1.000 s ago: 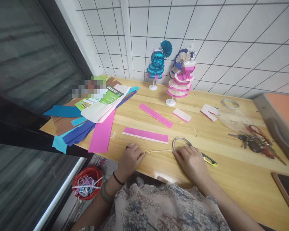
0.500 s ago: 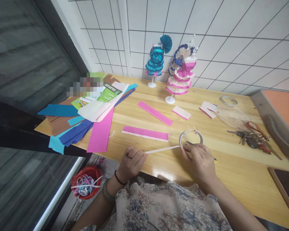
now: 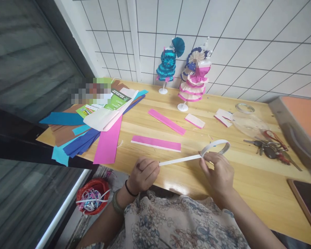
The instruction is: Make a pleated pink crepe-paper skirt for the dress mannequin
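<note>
A narrow white strip of tape [image 3: 180, 160] is stretched between my hands near the table's front edge. My left hand [image 3: 145, 174] pinches its free end with closed fingers. In my right hand [image 3: 219, 172] is the roll of tape [image 3: 214, 142], tilted up off the table, thumb and fingers closed on its near left side. Just beyond the strip lies a pink paper strip [image 3: 155, 143] with a white band along its near edge. Farther back are a second pink strip [image 3: 166, 121] and a small white-and-pink folded piece [image 3: 195, 121].
Paper sheets [image 3: 107, 143] and packaging [image 3: 116, 100] fan out at the left. Paper-dressed stands, one teal [image 3: 168, 65] and one pink [image 3: 194, 86], stand by the tiled wall. Keys [image 3: 271, 150], another tape roll [image 3: 245, 108] and a phone [image 3: 307, 200] lie right. A red scrap bin [image 3: 93, 195] sits below.
My right hand has shifted slightly right and lifted the tape roll, tilting it. The tape strip has turned its flat face more toward me. My left hand has moved slightly right.
</note>
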The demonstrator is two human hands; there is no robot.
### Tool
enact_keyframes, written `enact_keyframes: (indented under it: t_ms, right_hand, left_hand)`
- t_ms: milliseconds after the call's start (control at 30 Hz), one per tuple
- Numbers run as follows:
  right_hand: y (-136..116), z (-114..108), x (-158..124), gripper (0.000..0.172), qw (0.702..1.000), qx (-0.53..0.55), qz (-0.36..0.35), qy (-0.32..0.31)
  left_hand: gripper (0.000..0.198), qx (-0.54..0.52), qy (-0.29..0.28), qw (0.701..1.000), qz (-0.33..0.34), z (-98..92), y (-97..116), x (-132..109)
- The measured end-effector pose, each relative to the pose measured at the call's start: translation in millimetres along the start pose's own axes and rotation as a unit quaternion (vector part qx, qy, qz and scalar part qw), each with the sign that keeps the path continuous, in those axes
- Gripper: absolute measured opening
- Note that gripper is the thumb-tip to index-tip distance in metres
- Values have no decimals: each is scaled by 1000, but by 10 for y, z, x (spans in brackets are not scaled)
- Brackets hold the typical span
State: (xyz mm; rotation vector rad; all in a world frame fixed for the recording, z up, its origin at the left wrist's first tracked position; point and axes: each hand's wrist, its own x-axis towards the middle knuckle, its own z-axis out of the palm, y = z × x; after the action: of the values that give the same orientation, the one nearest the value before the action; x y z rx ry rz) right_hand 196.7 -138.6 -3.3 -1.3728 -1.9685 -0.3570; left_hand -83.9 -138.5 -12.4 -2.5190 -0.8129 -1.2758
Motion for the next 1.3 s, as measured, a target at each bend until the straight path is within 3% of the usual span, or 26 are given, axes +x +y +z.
enact_keyframes:
  t_ms: [267, 600, 867, 1100, 1200, 1300]
  right_hand:
    - [45, 8, 29, 3, 999, 2, 44, -8]
    - [81, 46, 0, 5, 1000, -15, 14, -3]
    - [16, 36, -1, 5, 999, -14, -30, -37]
    - [-102, -22, 75, 4, 994, -19, -50, -96]
    - [-153, -41, 101, 10, 989, -15, -56, -135]
    - [-199, -59, 168, 16, 976, -7, -47, -211]
  left_hand:
    - [17, 54, 25, 998, -20, -36, 0, 43]
    - [19, 70, 28, 996, -39, -44, -55, 58]
    - [20, 56, 25, 997, -51, -87, -92, 101]
    - [14, -12, -24, 994, -104, -42, -229, 28]
    - [9, -75, -106, 974, -187, -67, -321, 62]
    - [16, -161, -219, 918, -288, -169, -468, 130]
